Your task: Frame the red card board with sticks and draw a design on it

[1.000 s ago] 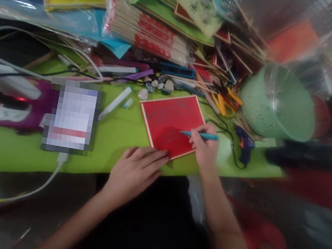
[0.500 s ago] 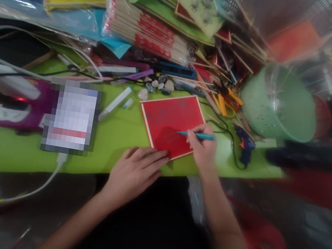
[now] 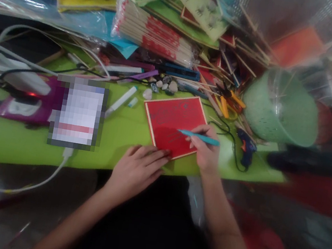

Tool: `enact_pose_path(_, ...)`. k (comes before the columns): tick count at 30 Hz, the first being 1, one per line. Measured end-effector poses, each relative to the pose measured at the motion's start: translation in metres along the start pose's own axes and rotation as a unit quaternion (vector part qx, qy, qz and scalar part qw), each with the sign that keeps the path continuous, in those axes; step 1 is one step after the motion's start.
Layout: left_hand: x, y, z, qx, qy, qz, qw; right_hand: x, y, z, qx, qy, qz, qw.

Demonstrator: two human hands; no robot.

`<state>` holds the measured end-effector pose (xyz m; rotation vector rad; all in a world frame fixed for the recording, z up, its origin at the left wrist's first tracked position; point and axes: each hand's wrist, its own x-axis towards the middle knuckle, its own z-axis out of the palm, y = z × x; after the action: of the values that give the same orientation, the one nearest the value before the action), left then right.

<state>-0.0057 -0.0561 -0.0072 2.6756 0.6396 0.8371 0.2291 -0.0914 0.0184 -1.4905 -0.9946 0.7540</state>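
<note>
A red board (image 3: 167, 118) with a pale wooden edge lies tilted on the green tabletop, with dark handwritten lines across it. My right hand (image 3: 208, 148) grips a teal pen (image 3: 203, 138), its tip over the middle of the board near the lower lines. Flat over the board's lower left edge rests my left hand (image 3: 142, 163), fingers stretched out and holding nothing. Left of the board lie a white marker (image 3: 122, 101) and a small cap (image 3: 133, 102). Several pebbles (image 3: 164, 84) sit just behind the board.
A phone (image 3: 78, 114) with a blurred screen is plugged in beside a purple power strip (image 3: 29, 106). To the right are a glue gun (image 3: 244, 148), orange-handled pliers (image 3: 233, 104) and a green basket (image 3: 283, 110). Packed wooden sticks (image 3: 156, 31) lie behind, among piled boards.
The pen is tilted differently in my right hand, with its back end lower and further right. My left hand stays on the board. The whole view has shifted slightly.
</note>
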Motion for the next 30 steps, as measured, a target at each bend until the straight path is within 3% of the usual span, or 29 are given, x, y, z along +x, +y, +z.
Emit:
enact_pose_path(5, 0.000, 0.000, -0.001, -0.002, -0.004, -0.002, 1.000, -0.003, -0.003, 0.002, 0.003, -0.035, 0.016, 0.999)
enact_pose_path(13, 0.001, 0.000, -0.001, -0.007, -0.007, -0.003, 1.000, -0.002, -0.017, 0.010, -0.080, -0.059, -0.005, 0.995)
enact_pose_path(30, 0.000, 0.000, 0.002, -0.015, 0.015, -0.002, 1.000, -0.003, -0.012, 0.011, -0.137, -0.096, -0.048, 0.985)
